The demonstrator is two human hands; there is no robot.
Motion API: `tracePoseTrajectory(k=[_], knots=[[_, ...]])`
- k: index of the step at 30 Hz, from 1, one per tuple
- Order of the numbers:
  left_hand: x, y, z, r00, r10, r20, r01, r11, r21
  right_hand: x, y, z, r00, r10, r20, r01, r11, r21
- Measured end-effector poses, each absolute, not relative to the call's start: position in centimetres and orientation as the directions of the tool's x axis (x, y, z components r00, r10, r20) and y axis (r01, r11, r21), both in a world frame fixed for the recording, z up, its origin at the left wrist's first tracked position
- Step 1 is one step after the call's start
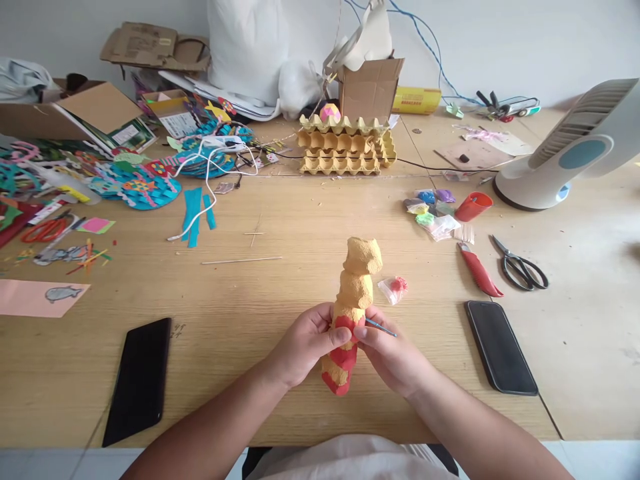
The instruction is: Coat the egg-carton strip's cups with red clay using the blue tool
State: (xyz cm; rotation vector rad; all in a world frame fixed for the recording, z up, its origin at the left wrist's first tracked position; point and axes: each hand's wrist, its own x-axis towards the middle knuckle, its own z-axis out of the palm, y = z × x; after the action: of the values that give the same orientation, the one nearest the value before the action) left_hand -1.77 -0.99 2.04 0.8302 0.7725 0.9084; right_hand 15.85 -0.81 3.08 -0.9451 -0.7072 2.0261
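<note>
A strip of yellow egg-carton cups [356, 280] stands upright over the table's front edge, its lower part covered in red clay. My left hand [305, 343] is closed round its lower left side. My right hand [387, 353] presses on the red part from the right and pinches a thin blue stick [381, 327]. A small clear bag with red clay [395, 289] lies just right of the strip.
Black phones lie at front left [139, 379] and front right [501, 345]. A red knife [479, 270], scissors [520, 265], a red cup [473, 205] and clay bags [431, 212] sit at right. Stacked egg cartons [345, 145] and a white fan [575, 150] stand behind. Paper crafts clutter the left.
</note>
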Motion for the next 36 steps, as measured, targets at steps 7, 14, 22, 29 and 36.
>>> tracePoseTrajectory(k=[7, 14, 22, 29, 36], knots=[[-1.60, -1.11, 2.02, 0.400, 0.890, -0.218, -0.324, 0.360, 0.875, 15.63, -0.93, 3.25, -0.420, 0.819, -0.390, -0.450, -0.561, -0.694], [-1.57, -1.38, 1.96, 0.394, 0.887, -0.242, -0.339, 0.385, 0.858, 15.61, -0.94, 3.41, -0.432, 0.791, -0.433, -0.445, -0.604, -0.661], [-1.48, -1.57, 2.24, 0.423, 0.868, -0.259, -0.401, 0.436, 0.806, 15.95, -0.75, 4.04, -0.508, 0.767, -0.393, -0.435, -0.622, -0.651], [-1.19, -1.70, 2.48, 0.411, 0.872, -0.265, -0.352, 0.420, 0.836, 15.91, -1.00, 3.79, -0.496, 0.748, -0.440, -0.438, -0.653, -0.617], [-1.48, -1.58, 2.41, 0.453, 0.841, -0.296, -0.414, 0.492, 0.766, 16.39, -0.48, 4.10, -0.572, 0.703, -0.423, -0.430, -0.696, -0.576]])
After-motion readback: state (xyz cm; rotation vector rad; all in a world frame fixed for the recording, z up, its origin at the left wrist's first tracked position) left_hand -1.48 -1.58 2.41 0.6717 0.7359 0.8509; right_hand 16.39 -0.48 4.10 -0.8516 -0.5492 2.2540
